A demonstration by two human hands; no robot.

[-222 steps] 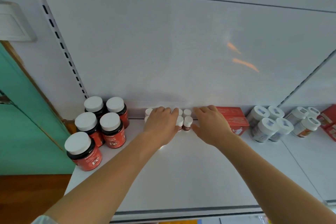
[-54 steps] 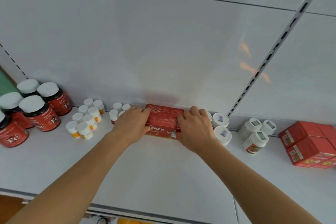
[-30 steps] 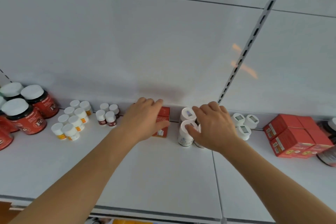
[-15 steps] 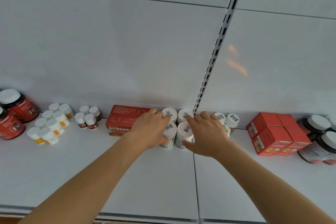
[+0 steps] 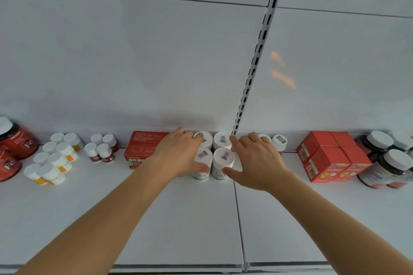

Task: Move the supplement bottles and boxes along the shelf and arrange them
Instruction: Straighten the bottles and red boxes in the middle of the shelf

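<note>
Far left of the shelf (image 5: pixel 201 219) there are two big red jars (image 5: pixel 15 143) with white lids, cut off by the edge. Next to them sits a bunch of little white bottles with orange labels (image 5: pixel 53 161), then four tiny ones with dark red labels (image 5: pixel 101 148) in a tight square.

Then comes a flat red box (image 5: pixel 143 152) lying against the back wall (looks like two stacked, hard to be sure). The left hand (image 5: pixel 178 154) reaches over its right end, fingers curved along the left side of four white bottles (image 5: pixel 213 156), thumb pressed low on the front-left one. The right hand (image 5: pixel 257 161) mirrors it on the other side, fingers curled behind the group and thumb against the front-right bottle, so both hands squeeze the four bottles between them. They stand as a two-by-two block right at the seam between the shelf panels.

Behind the right hand two more white lids (image 5: pixel 279 140) peek out. Further right is a block of small red boxes (image 5: pixel 330 158), touching each other, and then dark jars with white lids (image 5: pixel 386 161) at the right edge.
</note>
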